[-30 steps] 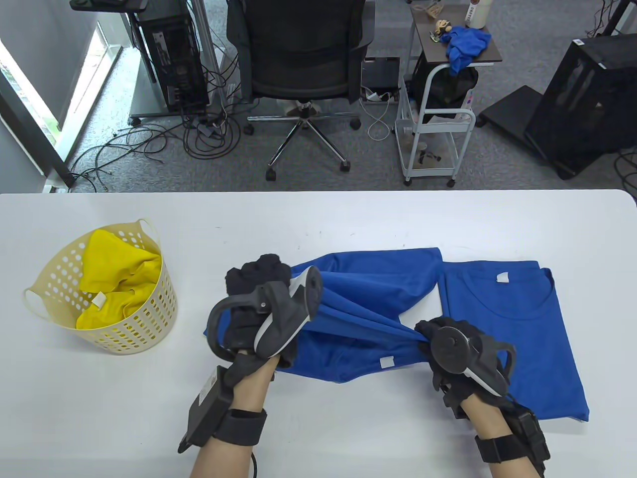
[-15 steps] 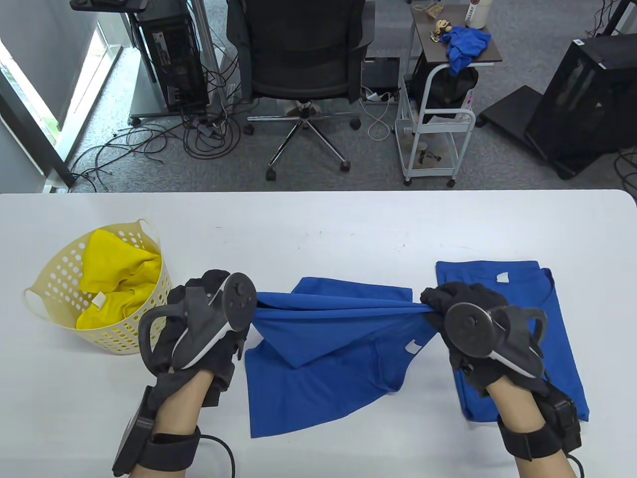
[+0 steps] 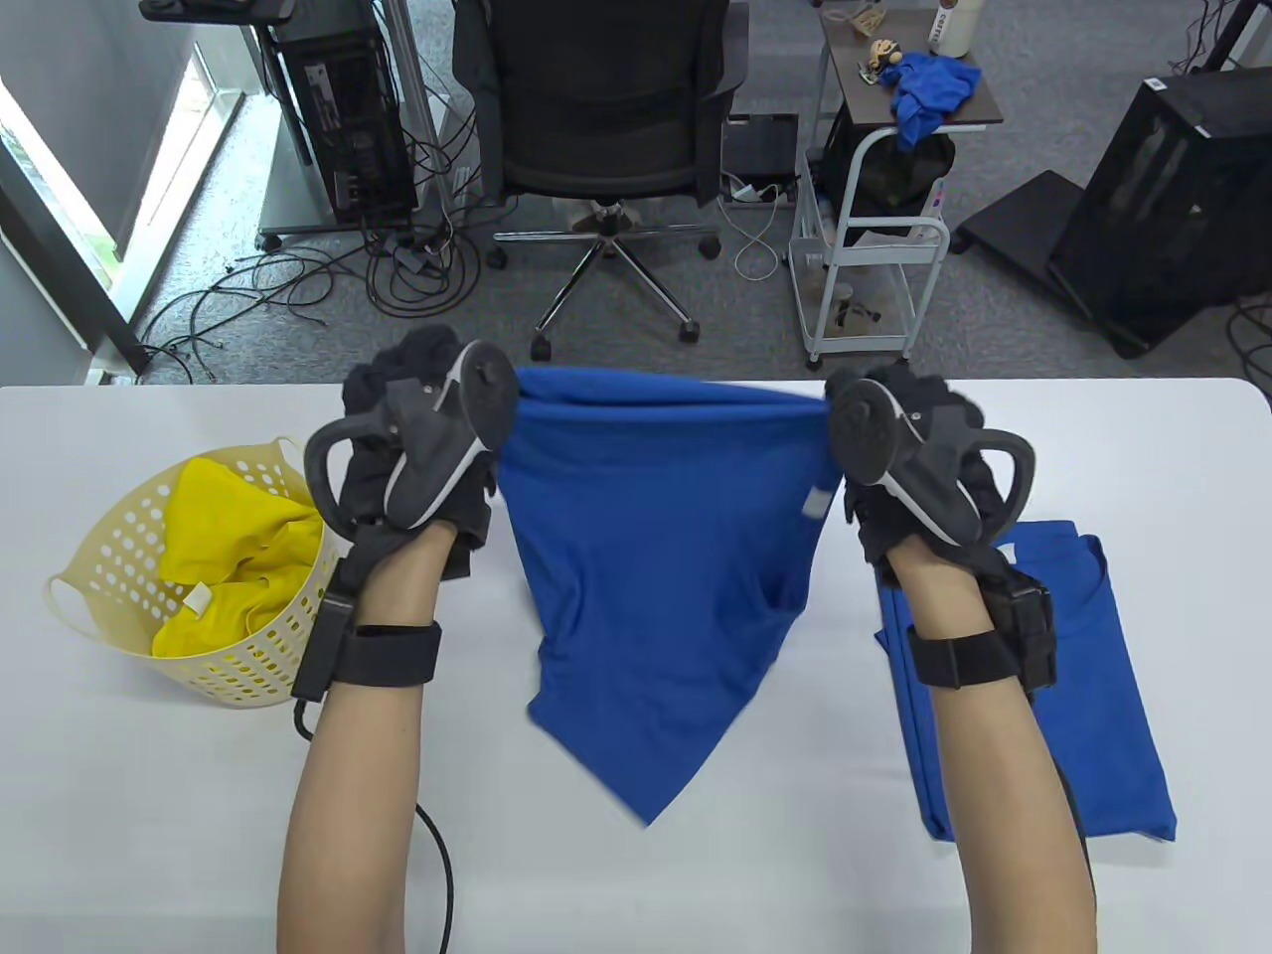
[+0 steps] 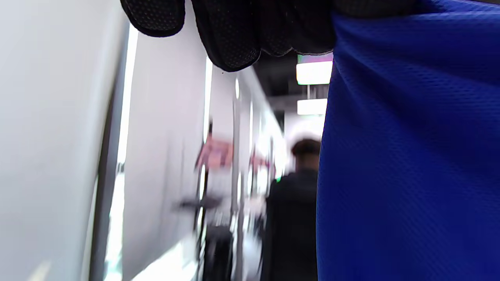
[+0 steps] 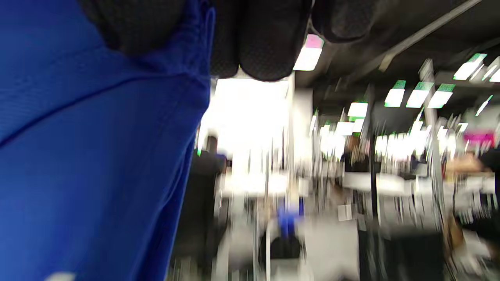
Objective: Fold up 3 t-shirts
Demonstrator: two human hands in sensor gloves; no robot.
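Note:
I hold a blue t-shirt (image 3: 656,566) up in the air above the white table (image 3: 696,894). My left hand (image 3: 422,447) grips its top left corner and my right hand (image 3: 899,447) grips its top right corner. The shirt hangs down to a point. Its cloth fills the right of the left wrist view (image 4: 410,156) and the left of the right wrist view (image 5: 90,164), under the gloved fingers (image 4: 234,35) (image 5: 258,39). A second blue t-shirt (image 3: 1103,696) lies folded flat on the table at the right. A yellow t-shirt (image 3: 238,566) is bunched in a basket.
The pale yellow perforated basket (image 3: 288,656) stands on the table's left. An office chair (image 3: 596,129) and a white cart (image 3: 874,258) stand on the floor beyond the table's far edge. Both wrist views are blurred.
Both hands have lifted the blue t-shirt off the table and raised it toward the far edge. It went from stretched low over the table to hanging free.

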